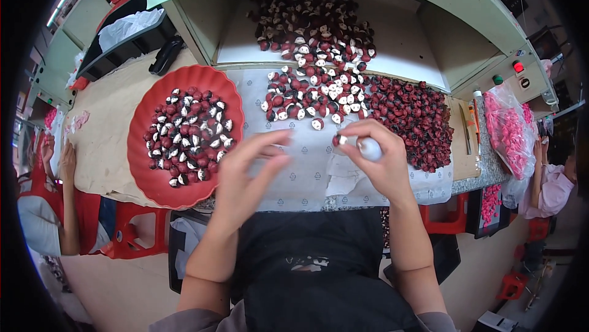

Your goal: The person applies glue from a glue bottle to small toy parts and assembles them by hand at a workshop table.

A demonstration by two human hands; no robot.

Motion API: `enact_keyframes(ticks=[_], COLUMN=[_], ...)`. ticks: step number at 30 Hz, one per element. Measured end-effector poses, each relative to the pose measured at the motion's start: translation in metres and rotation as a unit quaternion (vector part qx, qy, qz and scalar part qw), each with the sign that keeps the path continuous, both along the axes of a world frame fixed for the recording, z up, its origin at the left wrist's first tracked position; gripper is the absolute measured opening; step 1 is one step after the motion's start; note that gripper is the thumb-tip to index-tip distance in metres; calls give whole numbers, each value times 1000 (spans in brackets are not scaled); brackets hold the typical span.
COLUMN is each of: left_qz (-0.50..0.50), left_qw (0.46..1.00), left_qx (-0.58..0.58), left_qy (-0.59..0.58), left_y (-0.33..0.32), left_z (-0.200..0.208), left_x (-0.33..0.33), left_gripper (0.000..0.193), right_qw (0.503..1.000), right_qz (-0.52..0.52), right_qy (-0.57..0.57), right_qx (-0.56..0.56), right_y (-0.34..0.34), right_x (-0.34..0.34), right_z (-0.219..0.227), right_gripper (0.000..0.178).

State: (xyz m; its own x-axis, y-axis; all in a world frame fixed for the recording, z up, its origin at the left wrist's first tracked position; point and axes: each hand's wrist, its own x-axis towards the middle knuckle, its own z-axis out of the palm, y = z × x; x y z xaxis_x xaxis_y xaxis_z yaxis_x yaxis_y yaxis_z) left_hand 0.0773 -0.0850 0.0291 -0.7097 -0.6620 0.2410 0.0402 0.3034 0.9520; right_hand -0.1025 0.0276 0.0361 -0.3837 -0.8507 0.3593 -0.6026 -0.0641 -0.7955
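Observation:
My right hand [381, 148] pinches a small doll head [339, 140] in dark red and white between thumb and forefinger. Held in the same hand is a rounded white thing [370, 148], seen end-on, that looks like a small squeeze bottle. My left hand [250, 169] is open over the sheet, fingers apart and slightly blurred, near a red scalloped bowl [138, 135] of similar heads. White-faced heads [319, 89] lie loose at the middle, beside a dense patch of dark red pieces [408, 120].
More heads [307, 13] are heaped inside the green-framed bench compartment [423, 43]. A black stapler-like tool [165, 56] lies behind the bowl. At right are a knife [464, 129] and a bag of pink pieces [509, 129]. Co-workers sit on both sides.

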Motion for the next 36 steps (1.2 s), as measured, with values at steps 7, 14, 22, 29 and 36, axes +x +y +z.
enact_keyframes(ticks=[7, 14, 22, 29, 36], left_qz=[-280, -294, -303, -277, -279], left_qw=[853, 700, 693, 730, 744], left_qx=[439, 631, 631, 608, 589], left_qy=[39, 159, 172, 145, 148], left_y=[32, 54, 66, 78, 79], left_z=[-15, -25, -29, -18, -19], left_x=[-61, -72, -68, -64, -61], left_gripper=[35, 30, 31, 29, 31], right_qw=[999, 976, 929, 950, 966], right_qz=[34, -36, -221, -160, -100], right_qy=[-9, -161, -161, -2, 74], right_qx=[12, -141, -249, -270, -228], right_y=[50, 94, 111, 118, 118], right_x=[4, 4, 34, 38, 42], right_z=[5, -1, 4, 1, 4], right_gripper=[29, 33, 31, 48, 42])
